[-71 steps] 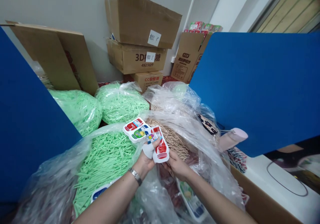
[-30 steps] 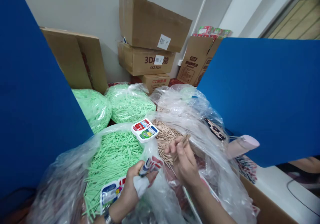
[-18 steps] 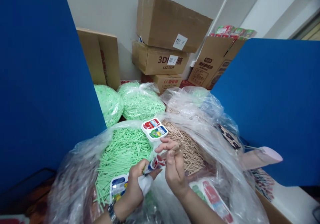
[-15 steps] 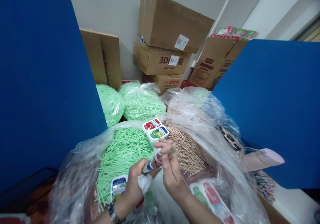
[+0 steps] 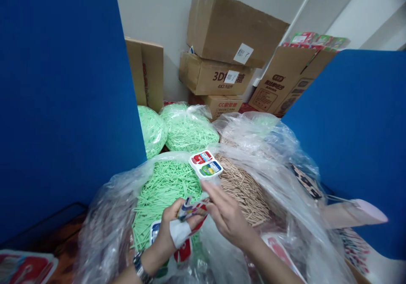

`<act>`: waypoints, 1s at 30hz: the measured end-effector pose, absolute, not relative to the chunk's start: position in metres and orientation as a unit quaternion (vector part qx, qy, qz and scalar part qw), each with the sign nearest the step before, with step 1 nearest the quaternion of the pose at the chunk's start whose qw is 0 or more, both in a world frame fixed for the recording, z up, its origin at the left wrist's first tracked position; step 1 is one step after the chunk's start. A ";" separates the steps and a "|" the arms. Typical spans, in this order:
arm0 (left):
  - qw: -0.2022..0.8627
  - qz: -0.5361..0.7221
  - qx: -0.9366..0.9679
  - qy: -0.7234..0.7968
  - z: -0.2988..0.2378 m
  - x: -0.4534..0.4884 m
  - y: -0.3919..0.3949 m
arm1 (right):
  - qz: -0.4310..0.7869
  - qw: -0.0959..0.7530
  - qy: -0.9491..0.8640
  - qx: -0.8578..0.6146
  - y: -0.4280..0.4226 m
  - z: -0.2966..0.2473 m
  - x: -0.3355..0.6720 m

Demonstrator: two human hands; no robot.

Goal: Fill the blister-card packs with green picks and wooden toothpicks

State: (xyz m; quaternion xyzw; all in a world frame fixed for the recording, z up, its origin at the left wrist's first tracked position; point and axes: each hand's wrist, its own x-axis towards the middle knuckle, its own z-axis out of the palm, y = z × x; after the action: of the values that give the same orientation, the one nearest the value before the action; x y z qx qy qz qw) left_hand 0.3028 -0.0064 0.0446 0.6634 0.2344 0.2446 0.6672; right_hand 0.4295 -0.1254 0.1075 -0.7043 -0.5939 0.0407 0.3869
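My left hand [image 5: 166,231] is closed around a small printed packet [image 5: 193,210], tilted with its upper end toward my right hand. A white piece [image 5: 180,233], of a material I cannot make out, lies against the left fingers. My right hand [image 5: 230,218] is at the packet's right end, fingers mostly stretched out and touching or almost touching it; no sticks show in it. Beyond the hands are thin green sticks [image 5: 171,184] and thin brown sticks [image 5: 244,186] in open clear bags. A white-edged double label pack [image 5: 206,164] rests between the two heaps.
Blue panels stand at left [image 5: 63,106] and right [image 5: 349,148]. Behind are tied bags of green sticks [image 5: 190,127] and stacked cartons [image 5: 218,76]. A pale pink cylinder [image 5: 355,214] lies at right. Another printed pack [image 5: 27,267] is at lower left.
The brown sticks pinched in my right hand no longer show. Its fingers have straightened against the packet's end. My left hand has turned the packet slightly, and the view has shifted left.
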 end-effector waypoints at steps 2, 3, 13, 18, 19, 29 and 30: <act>0.669 0.240 0.665 0.231 0.046 0.296 -0.004 | 0.066 0.386 -0.603 -0.695 -0.124 0.105 0.429; 0.670 0.236 0.668 0.222 0.046 0.291 -0.002 | 0.070 0.395 -0.595 -0.697 -0.123 0.105 0.428; 0.495 0.249 0.820 0.146 0.032 0.234 0.001 | 0.118 0.302 -0.675 -0.663 -0.111 0.114 0.396; 0.409 0.176 0.888 0.114 0.041 0.227 0.002 | -0.043 0.229 -0.739 -0.632 -0.098 0.106 0.374; 0.400 0.157 0.896 0.114 0.043 0.226 0.004 | -0.039 0.220 -0.746 -0.628 -0.097 0.109 0.373; 0.452 0.181 0.859 0.157 0.029 0.213 0.014 | 0.198 0.272 -0.650 -0.682 -0.037 0.091 0.432; 0.451 0.193 0.860 0.143 0.025 0.212 0.013 | 0.153 0.184 -0.670 -0.703 -0.026 0.079 0.433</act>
State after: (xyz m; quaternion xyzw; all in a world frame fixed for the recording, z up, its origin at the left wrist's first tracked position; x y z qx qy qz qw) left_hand 0.2119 0.0133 0.0253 0.8596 0.1428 0.1929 0.4511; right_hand 0.4330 -0.0257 0.0785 -0.7026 -0.6701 0.1531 0.1841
